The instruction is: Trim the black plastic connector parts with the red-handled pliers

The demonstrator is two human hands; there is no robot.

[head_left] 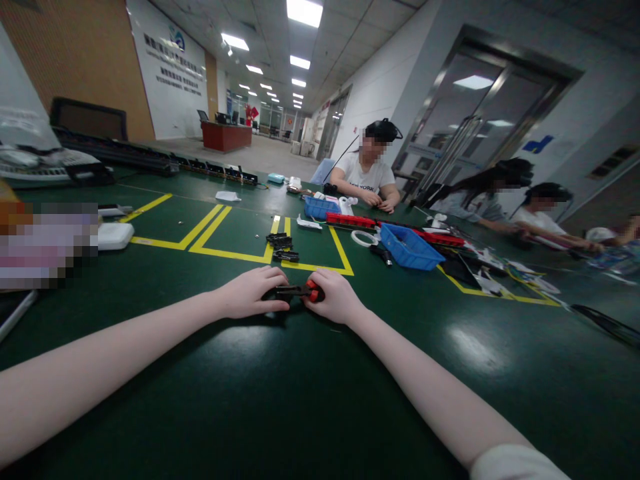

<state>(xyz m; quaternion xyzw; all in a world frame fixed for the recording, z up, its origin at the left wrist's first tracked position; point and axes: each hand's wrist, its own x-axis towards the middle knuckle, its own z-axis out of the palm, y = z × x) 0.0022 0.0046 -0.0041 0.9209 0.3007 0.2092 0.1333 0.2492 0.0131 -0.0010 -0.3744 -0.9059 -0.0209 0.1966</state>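
I observe my left hand (250, 292) and right hand (336, 298) meeting on the green table (280, 400), well in from its near edge, fingers of both curled closed around a small black-and-red part (301, 291). Loose black parts (281, 246) lie just beyond.

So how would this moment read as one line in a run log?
left hand: grips black part | right hand: holds red-handled tool | green table | spare black parts behind
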